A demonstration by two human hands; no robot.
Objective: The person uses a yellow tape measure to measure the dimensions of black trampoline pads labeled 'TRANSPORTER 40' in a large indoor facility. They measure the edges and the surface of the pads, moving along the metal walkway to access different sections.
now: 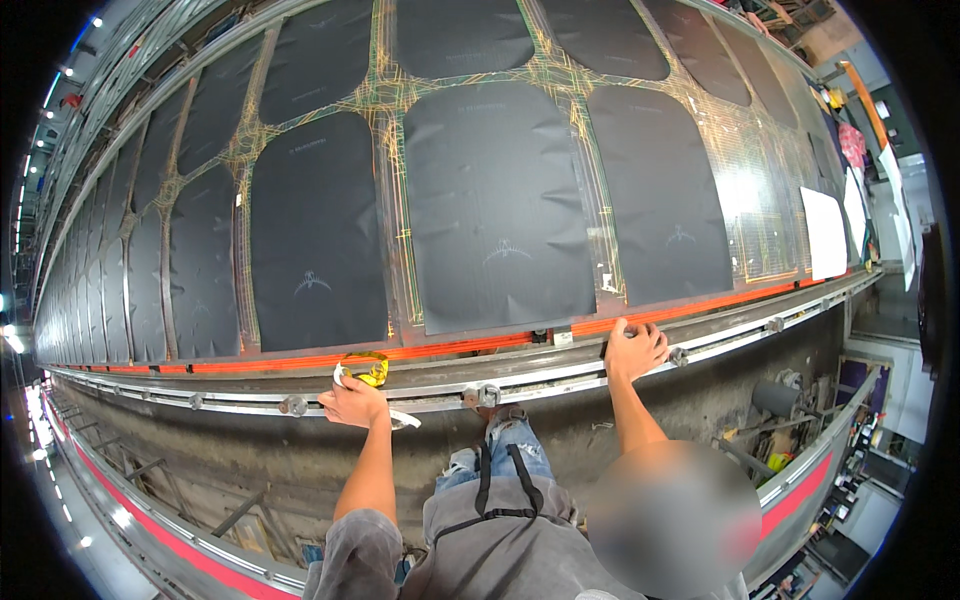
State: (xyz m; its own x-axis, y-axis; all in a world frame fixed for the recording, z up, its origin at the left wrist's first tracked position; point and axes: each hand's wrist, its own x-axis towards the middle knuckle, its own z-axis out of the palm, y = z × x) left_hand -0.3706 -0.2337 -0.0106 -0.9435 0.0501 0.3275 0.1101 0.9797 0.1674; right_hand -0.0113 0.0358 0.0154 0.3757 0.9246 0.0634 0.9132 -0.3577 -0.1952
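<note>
So, L hand (pixel 356 403) w/ tape (pixel 376 376), R hand (pixel 637 350) apart, nr table edge (pixel 450 348).

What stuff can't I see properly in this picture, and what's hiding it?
All in the head view:
- Where the bare right forearm leads: covered by a round grey blurred patch.
- Right hand palm: hidden by the back of the hand, so I can't tell if it holds anything.
- Tiny pale marks on the large black round-cornered sheets: too small to read.
- Tops of some farther sheets: cut off by the upper edge.
</note>
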